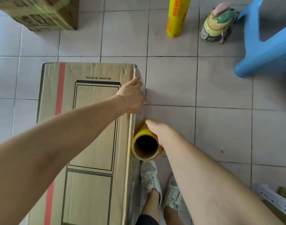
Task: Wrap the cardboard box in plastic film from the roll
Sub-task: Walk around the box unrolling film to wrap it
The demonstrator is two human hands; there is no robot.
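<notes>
While upright, roll [145, 143] beside box [90, 127]

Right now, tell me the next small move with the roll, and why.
Probably draw the roll along the box's right side toward you. The left hand presses the film's end at the top right edge, and the right hand holds the roll against that side.

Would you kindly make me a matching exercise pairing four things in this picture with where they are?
Things:
1. left hand
2. right hand
3. spare yellow roll
4. blue stool

Places:
A. standing upright on the floor at the top
B. on the box's right top edge
C. far right on the tiles
D. on the film roll beside the box

Pairs: 1-B, 2-D, 3-A, 4-C
</notes>
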